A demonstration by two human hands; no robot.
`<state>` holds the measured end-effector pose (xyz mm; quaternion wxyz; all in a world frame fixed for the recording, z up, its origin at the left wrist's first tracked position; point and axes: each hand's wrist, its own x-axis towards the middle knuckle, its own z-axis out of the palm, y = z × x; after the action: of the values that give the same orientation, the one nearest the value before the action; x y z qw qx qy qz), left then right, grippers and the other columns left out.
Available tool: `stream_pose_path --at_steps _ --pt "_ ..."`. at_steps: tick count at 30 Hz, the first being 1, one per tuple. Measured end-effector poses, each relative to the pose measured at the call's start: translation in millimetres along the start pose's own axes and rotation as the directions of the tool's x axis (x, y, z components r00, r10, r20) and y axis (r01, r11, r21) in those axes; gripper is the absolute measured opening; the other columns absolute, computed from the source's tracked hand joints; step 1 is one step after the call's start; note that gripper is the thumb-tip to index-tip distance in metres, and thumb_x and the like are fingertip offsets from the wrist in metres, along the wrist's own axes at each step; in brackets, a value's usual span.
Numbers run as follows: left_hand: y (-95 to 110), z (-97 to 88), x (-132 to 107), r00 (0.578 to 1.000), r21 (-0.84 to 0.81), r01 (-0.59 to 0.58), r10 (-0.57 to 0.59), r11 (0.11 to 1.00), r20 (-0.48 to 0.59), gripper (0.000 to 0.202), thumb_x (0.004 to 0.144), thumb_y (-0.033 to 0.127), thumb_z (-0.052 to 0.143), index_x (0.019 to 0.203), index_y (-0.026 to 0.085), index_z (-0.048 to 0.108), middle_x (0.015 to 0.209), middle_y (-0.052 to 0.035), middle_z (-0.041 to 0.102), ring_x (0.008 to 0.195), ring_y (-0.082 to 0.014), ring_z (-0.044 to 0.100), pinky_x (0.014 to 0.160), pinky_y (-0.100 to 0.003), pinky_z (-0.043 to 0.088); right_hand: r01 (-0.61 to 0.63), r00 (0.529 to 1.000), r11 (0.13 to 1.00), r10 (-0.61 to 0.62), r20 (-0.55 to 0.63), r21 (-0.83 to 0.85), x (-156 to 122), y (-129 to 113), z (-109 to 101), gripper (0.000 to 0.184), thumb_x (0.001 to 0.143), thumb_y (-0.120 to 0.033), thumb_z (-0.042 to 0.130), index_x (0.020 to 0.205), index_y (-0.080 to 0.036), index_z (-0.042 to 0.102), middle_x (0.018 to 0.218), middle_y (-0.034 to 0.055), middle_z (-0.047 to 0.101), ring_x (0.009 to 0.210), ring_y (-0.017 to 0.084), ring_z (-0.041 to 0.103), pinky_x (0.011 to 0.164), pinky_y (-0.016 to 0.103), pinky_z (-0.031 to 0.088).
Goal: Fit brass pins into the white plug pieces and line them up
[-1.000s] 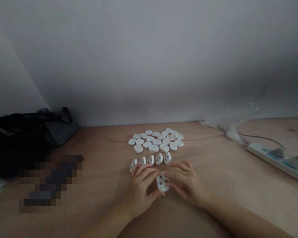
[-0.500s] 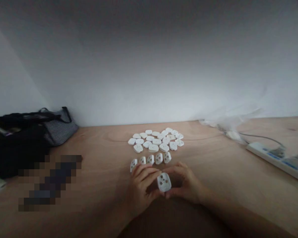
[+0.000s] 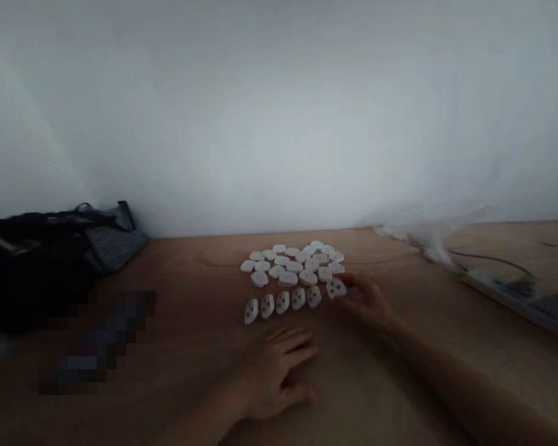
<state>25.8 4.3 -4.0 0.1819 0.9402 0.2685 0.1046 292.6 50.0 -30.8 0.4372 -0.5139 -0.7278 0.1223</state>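
My right hand [image 3: 368, 301] reaches to the right end of a short row, its thumb and fingers closed on a white plug adapter [image 3: 336, 288] whose face shows dark holes. Beside it, to the left, several like adapters [image 3: 283, 302] stand upright in a slanting line. My left hand [image 3: 281, 371] is nearer to me, below that row, fingers stretched and thumb apart, holding nothing. Behind the row, several more white pieces [image 3: 294, 266] lie close together in a loose cluster.
A black bag [image 3: 41, 266] with a striped part sits at the far left. In front of it is a pixelated dark object [image 3: 102, 337]. On the right lie clear plastic wrap [image 3: 428, 238] and a power strip [image 3: 516, 300] with a cord. A pale wall [image 3: 279, 124] rises behind the table.
Both hands held the adapter in front of me. My left hand has let go and lowered slightly, while my right has carried the adapter forward and right to the row's end.
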Motion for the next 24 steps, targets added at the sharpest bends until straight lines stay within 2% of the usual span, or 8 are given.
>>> stream_pose_path --at_steps 3,7,10,13,16,18,20,24 --pt "2.1 -5.2 1.2 0.996 -0.008 0.031 -0.03 0.999 0.086 0.062 0.079 0.055 0.054 0.134 0.028 0.041 0.143 -0.0067 0.036 0.131 -0.0309 0.031 0.107 -0.052 0.023 0.01 0.999 0.995 -0.006 0.045 -0.101 4.3 11.0 7.2 0.043 0.072 -0.036 0.064 0.111 -0.02 0.058 0.1 0.0084 0.065 0.096 0.026 0.057 0.086 0.043 0.043" --pt "2.5 -5.3 1.9 0.996 -0.038 0.042 -0.039 0.998 0.077 0.059 0.08 0.051 0.056 0.133 0.03 0.041 0.142 -0.0055 0.037 0.131 -0.0302 0.031 0.107 -0.052 0.022 0.03 0.994 0.988 -0.014 0.107 -0.151 3.3 11.7 17.5 0.04 0.074 -0.033 0.062 0.112 -0.024 0.057 0.099 0.0064 0.066 0.097 0.026 0.057 0.087 0.044 0.041" --pt "1.9 -4.0 0.9 0.997 -0.058 0.053 -0.05 0.997 0.056 0.057 0.079 0.049 0.059 0.131 0.031 0.044 0.141 -0.0053 0.039 0.13 -0.0301 0.033 0.107 -0.052 0.024 0.037 0.993 0.984 -0.017 0.116 -0.172 2.3 11.9 18.4 0.051 0.073 -0.034 0.064 0.12 -0.021 0.05 0.105 0.0089 0.063 0.099 0.027 0.056 0.086 0.045 0.042" --pt "1.3 -3.7 -0.4 0.997 -0.058 0.064 -0.061 0.996 0.052 0.056 0.08 0.048 0.058 0.131 0.031 0.044 0.141 -0.0055 0.039 0.13 -0.0293 0.033 0.107 -0.051 0.023 0.091 0.996 0.978 -0.089 0.02 -0.19 -0.9 8.2 12.8 0.057 0.072 -0.037 0.065 0.123 -0.018 0.045 0.116 0.0119 0.058 0.105 0.028 0.052 0.088 0.046 0.041" --pt "0.9 -3.7 -2.2 0.997 -0.043 0.067 -0.065 0.997 0.04 0.056 0.08 0.046 0.059 0.131 0.03 0.044 0.141 -0.0059 0.039 0.13 -0.0298 0.033 0.107 -0.052 0.023 0.194 0.975 0.967 -0.209 -0.08 -0.165 -11.6 -5.8 5.6 0.036 0.08 -0.034 0.058 0.113 -0.02 0.052 0.109 0.0103 0.06 0.101 0.025 0.054 0.087 0.042 0.043" --pt "0.6 -3.4 -4.1 0.998 -0.036 0.07 -0.069 0.997 0.013 0.055 0.08 0.046 0.059 0.13 0.031 0.045 0.14 -0.0059 0.041 0.129 -0.0305 0.034 0.106 -0.053 0.024 0.249 0.967 0.959 -0.254 -0.022 -0.138 -22.8 -19.4 2.8 0.03 0.081 -0.034 0.057 0.109 -0.021 0.056 0.104 0.0094 0.062 0.097 0.024 0.056 0.085 0.04 0.045" --pt "0.0 -3.0 -6.7 0.996 -0.021 0.083 -0.083 0.996 -0.015 0.054 0.08 0.046 0.059 0.13 0.031 0.045 0.14 -0.0053 0.041 0.129 -0.0307 0.035 0.106 -0.053 0.025 0.311 0.939 0.948 -0.296 0.175 -0.064 -33.9 -32.3 2.3 0.032 0.082 -0.033 0.057 0.111 -0.02 0.057 0.107 0.0093 0.061 0.1 0.023 0.056 0.087 0.037 0.045" --pt "-1.9 -4.4 -11.7 0.993 0.037 0.122 -0.122 0.992 -0.006 0.057 0.081 0.044 0.058 0.134 0.031 0.04 0.142 -0.0044 0.039 0.13 -0.0297 0.033 0.106 -0.052 0.026 0.368 0.813 0.93 -0.323 0.485 0.001 -44.1 -47.1 4.0 0.05 0.081 -0.04 0.057 0.126 -0.018 0.05 0.127 0.0108 0.053 0.116 0.025 0.048 0.098 0.04 0.04"
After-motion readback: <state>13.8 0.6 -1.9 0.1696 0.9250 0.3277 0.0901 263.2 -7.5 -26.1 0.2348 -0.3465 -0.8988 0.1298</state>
